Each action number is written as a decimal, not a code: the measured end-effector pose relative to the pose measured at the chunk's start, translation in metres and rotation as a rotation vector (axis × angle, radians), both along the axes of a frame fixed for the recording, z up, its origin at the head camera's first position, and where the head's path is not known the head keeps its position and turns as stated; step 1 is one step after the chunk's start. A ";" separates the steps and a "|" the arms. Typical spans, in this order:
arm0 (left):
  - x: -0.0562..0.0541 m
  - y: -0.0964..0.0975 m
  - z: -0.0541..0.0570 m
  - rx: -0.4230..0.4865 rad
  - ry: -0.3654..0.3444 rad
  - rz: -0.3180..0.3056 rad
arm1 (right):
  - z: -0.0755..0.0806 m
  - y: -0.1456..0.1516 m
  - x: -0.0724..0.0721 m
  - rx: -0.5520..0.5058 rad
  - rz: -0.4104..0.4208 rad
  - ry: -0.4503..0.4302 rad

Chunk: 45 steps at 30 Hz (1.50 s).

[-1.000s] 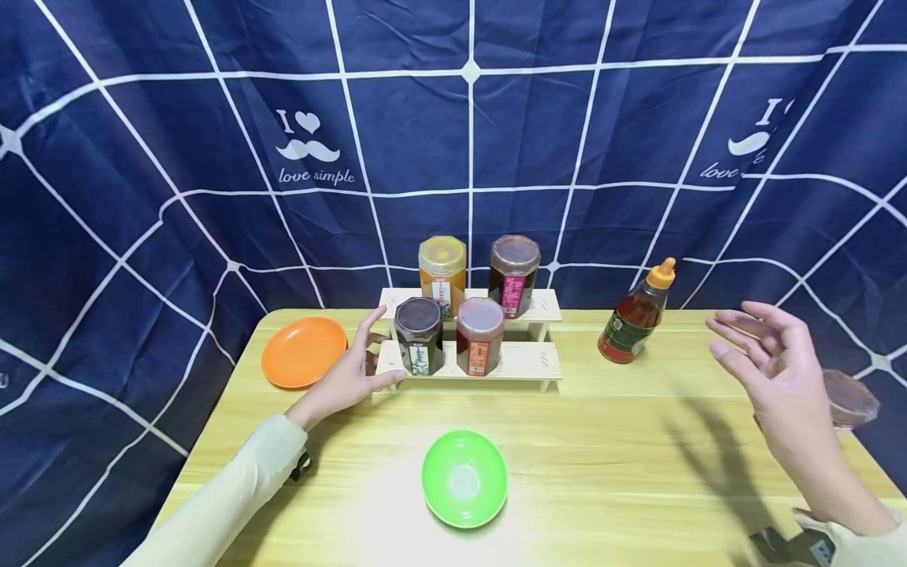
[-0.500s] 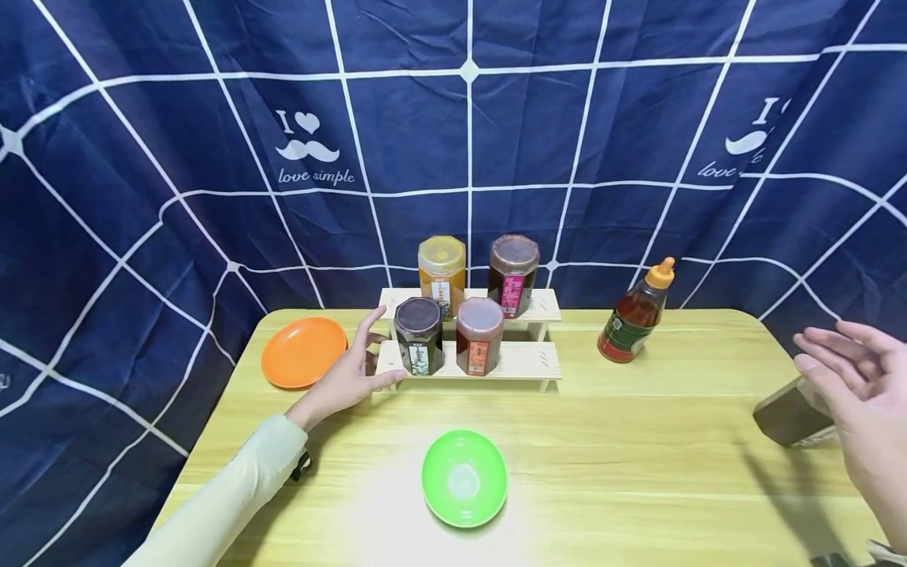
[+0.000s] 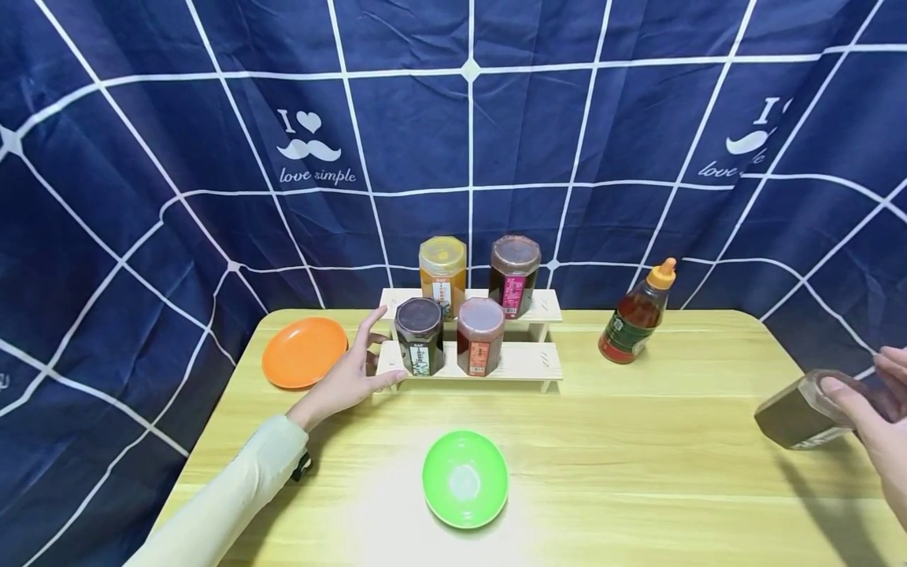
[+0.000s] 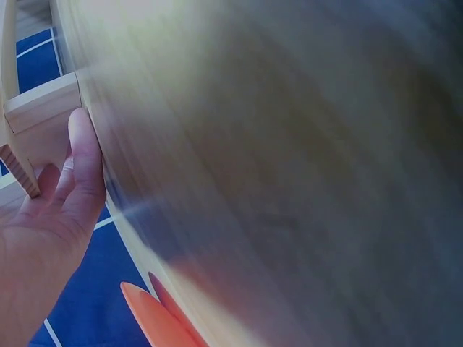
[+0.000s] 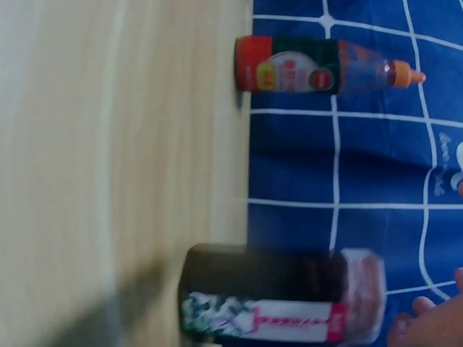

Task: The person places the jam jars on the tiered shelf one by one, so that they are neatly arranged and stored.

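Note:
My left hand [image 3: 347,384] holds the left end of a two-step wooden rack [image 3: 527,361]. In the left wrist view its fingers [image 4: 87,155] lie against the end of the rack's board. Two jars with dark [image 3: 418,339] and reddish [image 3: 480,340] contents stand on the lower step. A yellow jar [image 3: 442,276] and a pink-labelled jar [image 3: 513,279] stand on the upper one. At the right edge, my right hand [image 3: 879,441] reaches over the lid of another dark jar [image 3: 797,413], its thumb overlapping the lid. The right wrist view shows fingertips [image 5: 423,322] just beyond that lid.
A sauce bottle [image 3: 634,319] with an orange nozzle cap stands at the back right. The orange plate [image 3: 305,353] lies left of the rack, and a green bowl [image 3: 465,479] sits in front. A blue checked cloth [image 3: 531,126] surrounds the wooden table [image 3: 638,472].
My right hand has moved right and down to the dark jar, its thumb now over the lid. My left hand has stayed on the rack.

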<state>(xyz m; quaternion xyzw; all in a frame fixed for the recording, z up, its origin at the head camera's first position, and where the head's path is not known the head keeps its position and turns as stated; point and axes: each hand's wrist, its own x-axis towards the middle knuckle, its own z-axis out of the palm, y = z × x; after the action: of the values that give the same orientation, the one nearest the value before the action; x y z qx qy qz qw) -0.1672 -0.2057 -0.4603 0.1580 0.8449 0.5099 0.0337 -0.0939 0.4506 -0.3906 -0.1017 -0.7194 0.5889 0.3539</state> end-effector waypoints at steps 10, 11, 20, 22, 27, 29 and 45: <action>0.000 0.001 0.002 0.022 -0.011 -0.001 | -0.015 0.023 0.004 -0.032 0.003 -0.168; 0.000 0.001 0.002 0.022 -0.009 -0.002 | -0.016 0.025 0.004 -0.048 0.014 -0.164; 0.000 0.002 0.002 0.017 -0.004 -0.003 | -0.039 0.041 0.002 -0.220 0.226 -0.006; -0.001 0.002 0.003 0.015 -0.008 0.000 | -0.044 0.046 0.001 -0.194 0.276 -0.001; -0.001 0.001 0.003 0.020 -0.017 -0.003 | -0.055 0.058 -0.003 -0.076 0.342 -0.020; 0.000 0.001 0.002 0.019 -0.014 -0.004 | -0.056 0.060 -0.006 0.051 0.328 -0.053; 0.000 0.001 0.002 0.009 -0.024 0.004 | -0.066 0.071 -0.006 0.026 0.448 0.039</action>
<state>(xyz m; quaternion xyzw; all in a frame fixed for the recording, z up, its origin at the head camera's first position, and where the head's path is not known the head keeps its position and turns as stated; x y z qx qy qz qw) -0.1672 -0.2048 -0.4582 0.1506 0.8425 0.5156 0.0420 -0.1002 0.5219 -0.4570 0.0767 -0.7246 0.6454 0.2292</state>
